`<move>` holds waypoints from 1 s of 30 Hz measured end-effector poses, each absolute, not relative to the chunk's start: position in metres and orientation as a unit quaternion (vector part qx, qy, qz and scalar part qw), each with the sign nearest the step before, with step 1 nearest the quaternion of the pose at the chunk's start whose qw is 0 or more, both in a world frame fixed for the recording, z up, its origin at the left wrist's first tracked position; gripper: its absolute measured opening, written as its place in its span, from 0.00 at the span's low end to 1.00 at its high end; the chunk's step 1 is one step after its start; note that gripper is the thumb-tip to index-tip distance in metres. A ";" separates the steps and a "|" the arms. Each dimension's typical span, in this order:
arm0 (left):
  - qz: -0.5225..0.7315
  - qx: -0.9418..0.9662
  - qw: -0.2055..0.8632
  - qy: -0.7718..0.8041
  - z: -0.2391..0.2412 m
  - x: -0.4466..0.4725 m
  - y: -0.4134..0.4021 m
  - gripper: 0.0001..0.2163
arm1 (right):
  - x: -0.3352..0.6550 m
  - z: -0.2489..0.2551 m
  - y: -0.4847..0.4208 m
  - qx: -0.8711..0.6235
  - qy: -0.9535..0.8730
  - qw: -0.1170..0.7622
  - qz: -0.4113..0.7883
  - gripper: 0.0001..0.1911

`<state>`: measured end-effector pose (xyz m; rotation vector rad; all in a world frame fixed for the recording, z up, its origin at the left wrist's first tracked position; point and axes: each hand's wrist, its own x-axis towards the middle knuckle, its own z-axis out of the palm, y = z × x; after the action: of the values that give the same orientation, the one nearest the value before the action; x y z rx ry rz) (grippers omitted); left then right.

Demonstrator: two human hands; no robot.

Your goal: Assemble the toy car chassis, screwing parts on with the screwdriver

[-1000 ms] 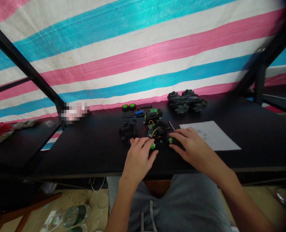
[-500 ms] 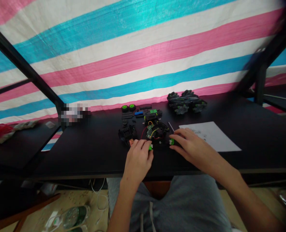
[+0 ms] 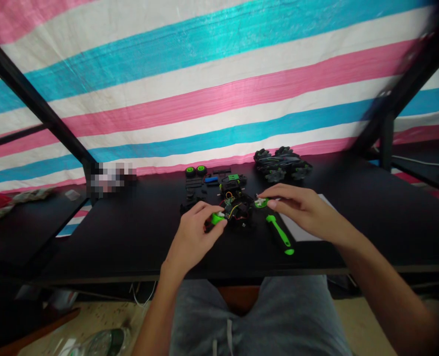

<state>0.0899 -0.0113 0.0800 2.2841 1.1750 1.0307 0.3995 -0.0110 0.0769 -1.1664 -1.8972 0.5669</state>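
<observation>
My left hand pinches a bright green plastic part with a white bit on it. Between the thumb and fingers of my right hand is a similar rounded green and white piece. The two pieces are held apart, on either side of an opened toy chassis with a circuit board and red and yellow wires. A screwdriver with a green and black handle lies below my right hand. A black part is half hidden behind my left hand.
Behind the chassis stand a green-topped black assembly, two small green-hubbed wheels, a blue piece and several black parts. A black toy car is at the back right. White paper lies partly under my right arm.
Both hands have shifted and turned, showing more of the green pieces. My right hand has moved up, uncovering the screwdriver handle. The camera view has shifted slightly.
</observation>
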 end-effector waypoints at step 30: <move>0.231 0.836 0.128 0.481 0.086 0.099 0.245 0.15 | 0.333 0.077 0.252 -0.620 -0.725 0.250 0.166 0.21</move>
<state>0.0985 0.2449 0.0860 2.4317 1.3991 0.6727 0.3331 0.2521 0.0775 -1.6873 -1.9748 0.4532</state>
